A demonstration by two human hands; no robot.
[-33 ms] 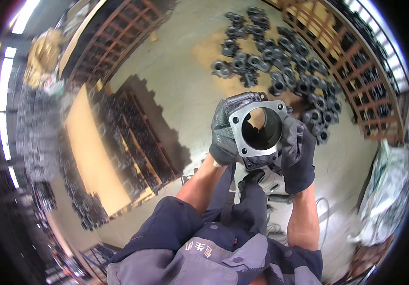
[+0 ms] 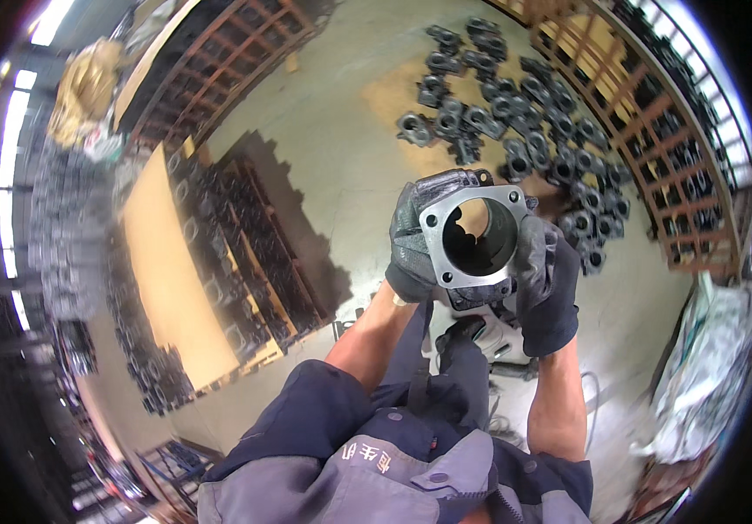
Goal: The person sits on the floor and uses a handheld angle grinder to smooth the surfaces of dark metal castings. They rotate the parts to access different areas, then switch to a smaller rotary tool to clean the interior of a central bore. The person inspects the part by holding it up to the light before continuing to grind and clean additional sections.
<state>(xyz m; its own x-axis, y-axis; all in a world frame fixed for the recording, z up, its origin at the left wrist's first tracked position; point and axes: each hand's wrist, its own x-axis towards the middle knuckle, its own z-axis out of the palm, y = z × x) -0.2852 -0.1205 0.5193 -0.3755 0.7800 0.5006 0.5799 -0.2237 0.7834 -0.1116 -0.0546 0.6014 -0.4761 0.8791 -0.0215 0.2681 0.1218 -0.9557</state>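
Note:
Up in front of my chest I hold a metal housing (image 2: 491,251), a dark casting with a bright machined square flange. The flange has a hole at each corner and surrounds a wide round bore, through which the tan floor sheet shows. My left hand (image 2: 410,244), in a dark glove, is closed around the housing's left side. On the opposite side my right hand (image 2: 549,284), gloved too, grips it with the thumb beside the flange. The far fingers of both hands are hidden behind the casting.
Many similar castings (image 2: 516,162) lie on a tan sheet (image 2: 385,96) ahead. A pallet stack with a tan board (image 2: 171,279) and more castings stands at left. Rusty metal cages (image 2: 682,157) line the right, with white plastic sheeting (image 2: 703,367) below. A cable (image 2: 594,402) trails by my feet.
The floor scene has shifted slightly in the view, the castings ahead appearing a little farther right and lower. My hands and the housing keep almost the same place and hold.

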